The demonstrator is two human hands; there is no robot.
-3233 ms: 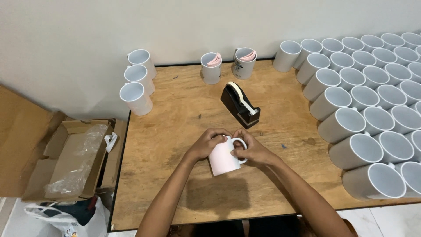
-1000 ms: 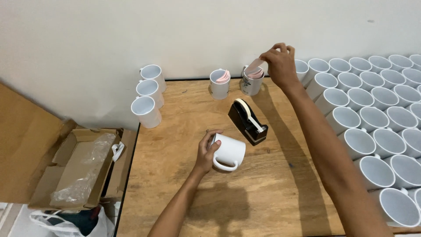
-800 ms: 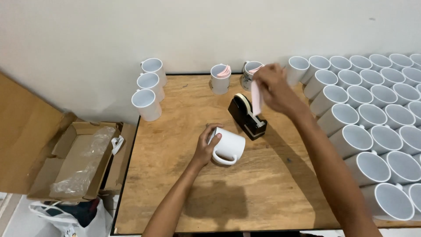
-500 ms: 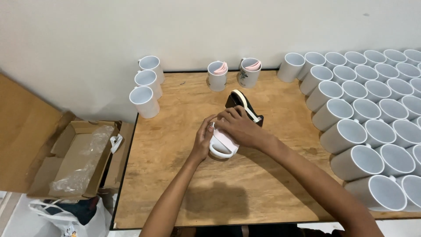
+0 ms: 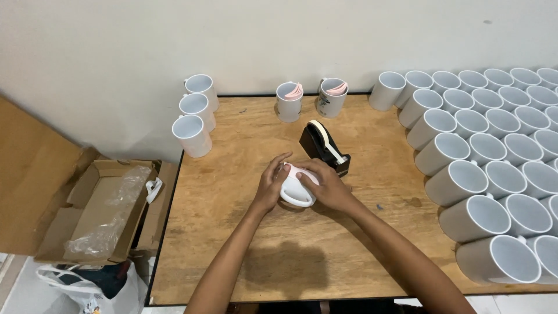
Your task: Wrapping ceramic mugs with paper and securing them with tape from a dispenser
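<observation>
light: even, bright, from above | shadow: soft under arms on table [image 5: 232, 232] | focus: sharp | edges: slight wide-angle bend

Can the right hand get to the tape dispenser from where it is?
Probably yes. The right hand rests on the white mug at the table's middle, and the black tape dispenser stands just beyond it with nothing between them. It would have to let go of the mug, which the left hand also holds.

A black tape dispenser [image 5: 324, 148] stands mid-bench [image 5: 232, 232]. Rows of white ceramic mugs [image 5: 494, 163] crowd the right side; three more white mugs [image 5: 195, 113] sit far left. An open cardboard box [image 5: 96, 212] lies left, off the bench.
</observation>
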